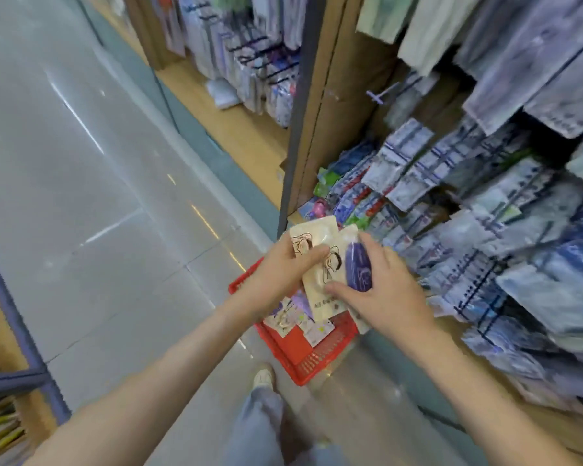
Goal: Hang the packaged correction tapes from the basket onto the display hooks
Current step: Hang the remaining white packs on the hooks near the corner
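Gripping cream correction tape packets (320,230) in left hand (276,274); pinching purple correction tape packet (359,267) with right hand (387,294); just above red basket (317,364) of further packets (297,319), on floor (115,196) beside stocked display hooks (381,95)

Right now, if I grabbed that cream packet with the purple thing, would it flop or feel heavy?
It probably stays fairly flat: the cream packet stands straight between the left hand and right hand without drooping. It is likely light, since a loose pinch holds it. The shiny wrap may be a bit slippery.
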A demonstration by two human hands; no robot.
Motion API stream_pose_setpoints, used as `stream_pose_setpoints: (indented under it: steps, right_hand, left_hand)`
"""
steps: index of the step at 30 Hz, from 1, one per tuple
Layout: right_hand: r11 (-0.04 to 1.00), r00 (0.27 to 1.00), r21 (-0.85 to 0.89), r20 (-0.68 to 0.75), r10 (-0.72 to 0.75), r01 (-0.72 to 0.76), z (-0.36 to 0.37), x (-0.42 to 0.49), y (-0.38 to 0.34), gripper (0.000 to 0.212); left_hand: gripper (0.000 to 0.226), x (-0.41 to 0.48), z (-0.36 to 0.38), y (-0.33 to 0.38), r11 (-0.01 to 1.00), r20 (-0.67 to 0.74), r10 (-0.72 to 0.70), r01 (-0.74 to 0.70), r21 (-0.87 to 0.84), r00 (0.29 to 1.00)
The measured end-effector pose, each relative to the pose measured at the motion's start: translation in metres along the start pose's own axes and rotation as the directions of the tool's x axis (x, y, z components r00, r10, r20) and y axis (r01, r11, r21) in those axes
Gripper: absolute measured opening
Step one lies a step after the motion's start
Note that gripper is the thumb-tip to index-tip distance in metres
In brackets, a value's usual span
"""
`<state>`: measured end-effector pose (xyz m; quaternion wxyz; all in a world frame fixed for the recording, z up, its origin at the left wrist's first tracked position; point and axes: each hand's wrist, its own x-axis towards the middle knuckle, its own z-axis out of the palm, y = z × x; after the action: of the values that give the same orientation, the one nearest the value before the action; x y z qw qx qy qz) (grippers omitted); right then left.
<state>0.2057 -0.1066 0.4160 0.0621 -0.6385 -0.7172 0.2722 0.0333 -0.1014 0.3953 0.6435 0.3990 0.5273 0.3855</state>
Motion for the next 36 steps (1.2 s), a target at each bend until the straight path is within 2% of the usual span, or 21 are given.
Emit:
stream_pose_setpoints:
  steps: [2, 5, 6, 7, 8, 9, 10, 13, 16, 18, 20, 22, 24, 26, 27, 28, 31, 36]
  right_hand:
    - [0.998, 0.998, -0.054, -0.057, -0.025, 0.022, -0.032, -0.029, 0.001, 0.101]
    - [0.994, 0.993, -0.026, -0.056, -0.106, 0.105, -0.075, -0.083, 0.022, 0.100]
    - [0.987, 0.987, -0.061, -0.059, -0.151, 0.147, -0.089, -0.105, 0.033, 0.100]
    - [0.966, 0.974, -0.167, -0.072, -0.214, 0.199, -0.101, -0.127, 0.045, 0.098]
    - [0.912, 0.944, -0.317, -0.113, -0.309, 0.261, -0.112, -0.151, 0.059, 0.095]
    - [0.816, 0.884, -0.473, -0.145, -0.445, 0.333, -0.121, -0.175, 0.075, 0.093]
    - [0.711, 0.827, -0.585, -0.117, -0.550, 0.390, -0.128, -0.198, 0.090, 0.090]
    - [0.497, 0.724, -0.754, -0.040, -0.688, 0.430, -0.136, -0.264, 0.130, 0.080]
    - [0.406, 0.656, -0.828, -0.063, -0.753, 0.386, -0.148, -0.323, 0.159, 0.043]
    - [0.428, 0.680, -0.843, -0.107, -0.726, 0.324, -0.157, -0.357, 0.173, 0.034]
    - [0.508, 0.710, -0.821, -0.194, -0.677, 0.260, -0.163, -0.383, 0.185, 0.031]
    - [0.641, 0.725, -0.754, -0.360, -0.587, 0.144, -0.171, -0.404, 0.199, 0.042]
    - [0.839, 0.700, -0.542, -0.582, -0.414, 0.045, -0.184, -0.421, 0.209, 0.048]
    - [0.982, 0.618, -0.185, -0.768, -0.167, 0.035, -0.202, -0.433, 0.208, 0.049]
    - [0.998, 0.567, -0.040, -0.821, -0.064, 0.055, -0.211, -0.436, 0.208, 0.046]
    - [0.998, 0.507, 0.030, -0.862, -0.006, 0.062, -0.220, -0.436, 0.208, 0.044]
    - [0.999, 0.331, -0.002, -0.944, -0.013, 0.034, -0.252, -0.431, 0.202, 0.041]
    - [0.999, 0.160, -0.031, -0.987, -0.028, -0.016, -0.318, -0.402, 0.197, 0.045]
  left_hand:
    - [0.024, -0.016, 0.027, 0.021, 0.995, 0.054, 0.083, -0.086, 0.048, 0.995]
    - [0.035, -0.040, 0.065, 0.049, 0.986, 0.048, 0.141, -0.145, 0.084, 0.989]
    - [0.037, -0.049, 0.080, 0.055, 0.981, 0.087, 0.155, -0.164, 0.104, 0.984]
    - [0.037, -0.058, 0.094, 0.061, 0.975, 0.147, 0.164, -0.183, 0.126, 0.975]
    - [0.035, -0.067, 0.110, 0.065, 0.965, 0.221, 0.176, -0.212, 0.152, 0.959]
    - [0.033, -0.078, 0.128, 0.069, 0.955, 0.293, 0.180, -0.239, 0.177, 0.939]
    - [0.031, -0.092, 0.148, 0.071, 0.947, 0.363, 0.176, -0.258, 0.190, 0.915]
    - [0.028, -0.131, 0.208, 0.071, 0.931, 0.502, 0.127, -0.277, 0.237, 0.856]
    - [0.023, -0.163, 0.264, 0.065, 0.909, 0.596, 0.091, -0.311, 0.278, 0.798]
    - [0.018, -0.184, 0.294, 0.066, 0.912, 0.640, 0.068, -0.308, 0.272, 0.765]
    - [0.023, -0.200, 0.318, 0.068, 0.930, 0.665, 0.050, -0.277, 0.240, 0.745]
    - [0.025, -0.211, 0.337, 0.075, 0.940, 0.661, 0.051, -0.259, 0.221, 0.749]
    - [0.024, -0.216, 0.354, 0.084, 0.951, 0.637, 0.077, -0.248, 0.184, 0.767]
    - [0.024, -0.218, 0.368, 0.097, 0.954, 0.627, 0.112, -0.261, 0.150, 0.771]
    - [0.022, -0.217, 0.374, 0.104, 0.952, 0.626, 0.131, -0.273, 0.137, 0.769]
    - [0.020, -0.215, 0.380, 0.111, 0.950, 0.623, 0.151, -0.287, 0.123, 0.768]
    - [0.013, -0.207, 0.399, 0.135, 0.940, 0.619, 0.225, -0.335, 0.065, 0.752]
    - [0.012, -0.184, 0.431, 0.184, 0.897, 0.615, 0.364, -0.441, -0.029, 0.699]
